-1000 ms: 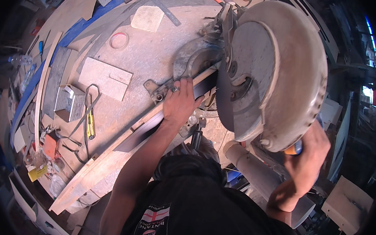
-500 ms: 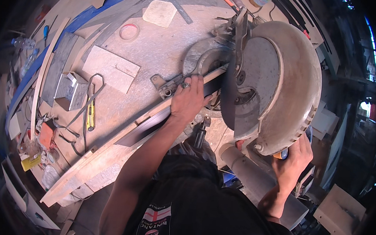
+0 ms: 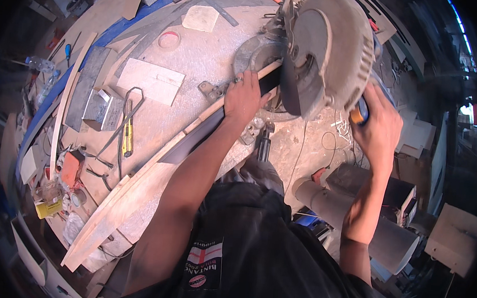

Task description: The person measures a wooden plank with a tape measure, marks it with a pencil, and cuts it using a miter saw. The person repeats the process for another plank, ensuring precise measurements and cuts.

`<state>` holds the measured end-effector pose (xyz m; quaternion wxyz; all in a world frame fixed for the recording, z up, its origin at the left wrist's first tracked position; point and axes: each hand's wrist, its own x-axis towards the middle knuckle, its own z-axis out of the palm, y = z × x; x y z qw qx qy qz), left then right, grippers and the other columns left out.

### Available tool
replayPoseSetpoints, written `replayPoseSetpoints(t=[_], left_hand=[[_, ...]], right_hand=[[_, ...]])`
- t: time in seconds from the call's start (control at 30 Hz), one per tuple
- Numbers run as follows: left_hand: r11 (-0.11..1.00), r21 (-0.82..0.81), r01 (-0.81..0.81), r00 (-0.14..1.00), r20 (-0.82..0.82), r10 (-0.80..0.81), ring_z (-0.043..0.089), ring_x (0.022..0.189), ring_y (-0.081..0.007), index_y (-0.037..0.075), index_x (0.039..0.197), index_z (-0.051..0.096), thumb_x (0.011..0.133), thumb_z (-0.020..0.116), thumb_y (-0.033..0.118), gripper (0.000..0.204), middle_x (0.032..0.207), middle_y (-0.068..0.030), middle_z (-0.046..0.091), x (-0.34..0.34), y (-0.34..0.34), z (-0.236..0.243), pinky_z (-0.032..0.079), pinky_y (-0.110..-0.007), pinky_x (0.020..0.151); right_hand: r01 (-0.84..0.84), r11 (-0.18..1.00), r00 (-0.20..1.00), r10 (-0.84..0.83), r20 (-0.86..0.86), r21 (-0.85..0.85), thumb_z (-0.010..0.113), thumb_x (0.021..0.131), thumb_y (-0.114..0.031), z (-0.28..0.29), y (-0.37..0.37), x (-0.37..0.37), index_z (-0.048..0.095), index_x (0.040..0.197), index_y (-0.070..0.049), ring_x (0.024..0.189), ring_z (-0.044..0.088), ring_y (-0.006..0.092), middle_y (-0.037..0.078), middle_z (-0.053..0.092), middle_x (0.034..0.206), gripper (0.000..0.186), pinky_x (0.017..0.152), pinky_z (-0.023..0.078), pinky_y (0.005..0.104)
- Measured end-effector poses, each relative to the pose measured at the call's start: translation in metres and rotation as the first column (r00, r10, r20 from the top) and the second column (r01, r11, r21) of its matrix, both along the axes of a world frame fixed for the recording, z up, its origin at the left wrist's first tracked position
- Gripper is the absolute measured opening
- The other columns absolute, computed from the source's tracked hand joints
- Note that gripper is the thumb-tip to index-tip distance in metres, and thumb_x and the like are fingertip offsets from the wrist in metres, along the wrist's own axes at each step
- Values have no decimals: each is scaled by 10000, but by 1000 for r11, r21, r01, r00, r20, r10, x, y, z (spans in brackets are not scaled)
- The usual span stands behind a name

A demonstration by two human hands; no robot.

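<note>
A long pale wooden strip (image 3: 104, 209) runs diagonally from the lower left up to a miter saw (image 3: 343, 46). My left hand (image 3: 242, 99) grips the strip near its upper end, beside the blade. A dark flat piece (image 3: 195, 138) lies along the strip and passes partly under my left forearm. My right hand (image 3: 381, 125) is wrapped round the saw's orange and blue handle (image 3: 360, 111). The blade (image 3: 291, 95) stands down at the strip's end, its upper part covered by the dusty guard. Whether the blade touches the wood I cannot tell.
On the dusty bench lie a pale board (image 3: 151, 81), a tape roll (image 3: 168, 40), a yellow cutter knife (image 3: 128, 137), a metal box (image 3: 101, 110) and several tools. A large grey pipe (image 3: 323, 198) and a cardboard box (image 3: 454, 238) are at lower right.
The saw head has swung down and away from me, with my right hand on its handle. My left hand has stayed on the strip. The whole view has shifted slightly.
</note>
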<state>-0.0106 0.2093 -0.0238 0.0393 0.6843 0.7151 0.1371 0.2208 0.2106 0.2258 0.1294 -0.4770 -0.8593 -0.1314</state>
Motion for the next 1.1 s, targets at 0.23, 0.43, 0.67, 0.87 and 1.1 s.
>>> replayPoseSetpoints(t=[0.23, 0.43, 0.67, 0.87, 1.1], left_hand=[[996, 86, -19, 998, -62, 24, 753, 995, -270, -4, 1351, 573, 940, 775, 614, 768, 1188, -140, 613, 1, 2, -8, 610, -393, 860], [993, 114, -6, 1000, 6, 6, 762, 955, -305, -1, 1367, 557, 939, 793, 570, 752, 1187, -143, 609, 0, 2, -11, 608, -421, 867], [1000, -10, -19, 1000, 22, 20, 768, 952, -297, -4, 1396, 546, 946, 784, 561, 761, 1211, -150, 605, 0, 2, -1, 609, -427, 869], [998, -44, -41, 999, 13, 42, 770, 961, -285, -16, 1434, 532, 967, 743, 594, 797, 1247, -162, 604, 2, 2, -1, 598, -428, 896], [999, 47, -16, 1000, -16, 17, 771, 941, -286, -14, 1403, 550, 965, 743, 594, 774, 1252, -172, 601, 0, 1, 0, 603, -402, 854]], right_hand=[[79, 994, 996, -81, -22, -80, 779, 825, -106, 1, -3, -1, 682, 1339, -172, 1082, 708, 409, 84, 750, 1267, 527, 841, 575, 481], [32, 999, 999, -32, 4, -4, 775, 849, -128, 1, -3, 0, 685, 1396, -238, 956, 740, 362, 77, 725, 1082, 565, 773, 584, 480], [60, 996, 998, -62, -18, -68, 805, 805, -91, 5, -5, -3, 674, 1316, -160, 1029, 710, 409, 92, 739, 1206, 532, 815, 565, 493], [79, 993, 997, -81, -19, -83, 797, 767, -71, 5, -4, -5, 692, 1288, -154, 1016, 704, 406, 102, 730, 1145, 538, 799, 560, 489], [92, 993, 996, -92, 0, -77, 788, 732, -55, 4, -2, -6, 697, 1278, -127, 998, 706, 408, 120, 729, 1115, 557, 792, 560, 492]])
